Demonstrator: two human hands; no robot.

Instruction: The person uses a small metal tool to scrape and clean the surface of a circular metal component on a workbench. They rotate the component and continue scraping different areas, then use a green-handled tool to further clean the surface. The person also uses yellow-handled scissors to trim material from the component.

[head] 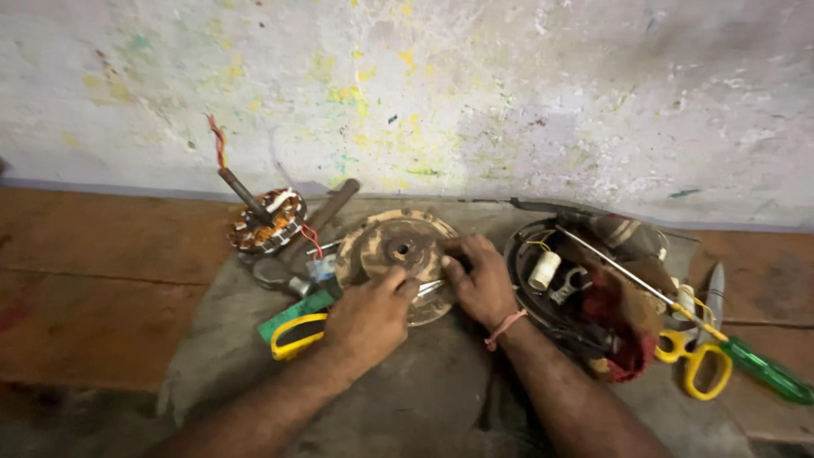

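The person works on a grey cloth [424, 399] spread over a wooden floor [93, 288], hard against a paint-flecked white wall [509, 93]. In the middle of the cloth lies a round rusty motor cover [398, 254] with a dark hub hole at its centre.

The left hand [369, 318] rests on the near left edge of the cover, its grip pressed together around a thin metal tool [431, 288] whose bright tip shows just right of the fingers. The right hand [479, 276] lies on the cover's right edge, fingers curled down onto the rim; whether they pinch anything cannot be told. A pink thread band [506, 327] circles the right wrist.

Just left of the left hand lie a green-handled tool [292, 314] and a yellow handle loop [297, 337]. Farther left, near the wall, stands a copper-wound stator [267, 222] with a dark shaft and red wires rising from it.

To the right of the cover sits a black round housing [530, 263] holding a white cylindrical capacitor [544, 270], with a dark red rag [623, 326] bunched on its right. A long screwdriver with a green handle [767, 369] lies across it, touching yellow-handled scissors [699, 360] at the right edge of the cloth.
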